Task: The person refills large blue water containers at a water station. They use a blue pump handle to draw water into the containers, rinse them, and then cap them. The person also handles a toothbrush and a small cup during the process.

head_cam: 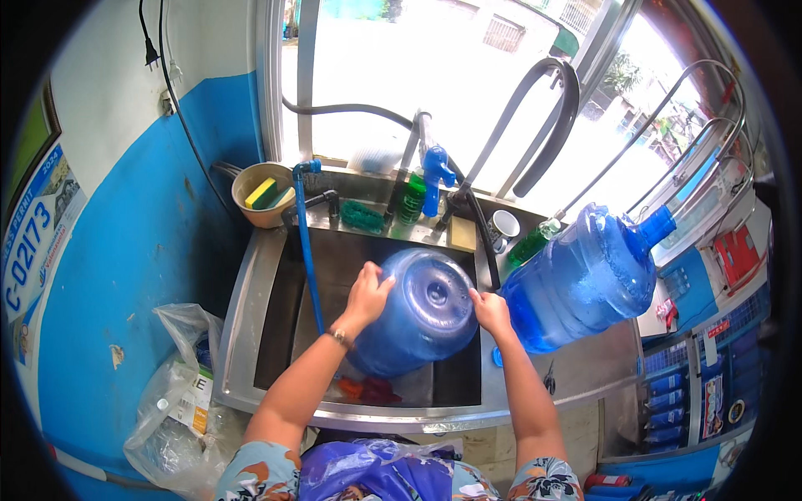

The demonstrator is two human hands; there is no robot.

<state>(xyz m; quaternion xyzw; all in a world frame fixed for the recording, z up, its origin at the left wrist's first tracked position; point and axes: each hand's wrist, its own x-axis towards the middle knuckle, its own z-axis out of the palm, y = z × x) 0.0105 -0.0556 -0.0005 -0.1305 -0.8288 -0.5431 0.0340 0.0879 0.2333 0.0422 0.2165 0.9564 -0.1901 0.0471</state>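
A large blue plastic water jug (407, 325) is tipped over the stainless steel sink (276, 325), its round base facing up towards me. My left hand (368, 294) grips its left side near the base, fingers partly hidden. On the right side of the base my right hand (492, 310) is pressed, thumb on the rim. The jug's neck is hidden beneath its body. A second blue jug (576, 282), capless neck end towards the upper right, rests on the steel counter close to my right forearm. Orange and dark red items (369, 388) lie in the sink.
Behind the sink are a blue pipe (307, 250), a blue tap (437, 178), a green scrubbing pad (361, 216), green bottles (411, 199), a yellow sponge block (462, 234), a mug (502, 229) and a pot with sponges (254, 216). A plastic bag (163, 432) stands lower left.
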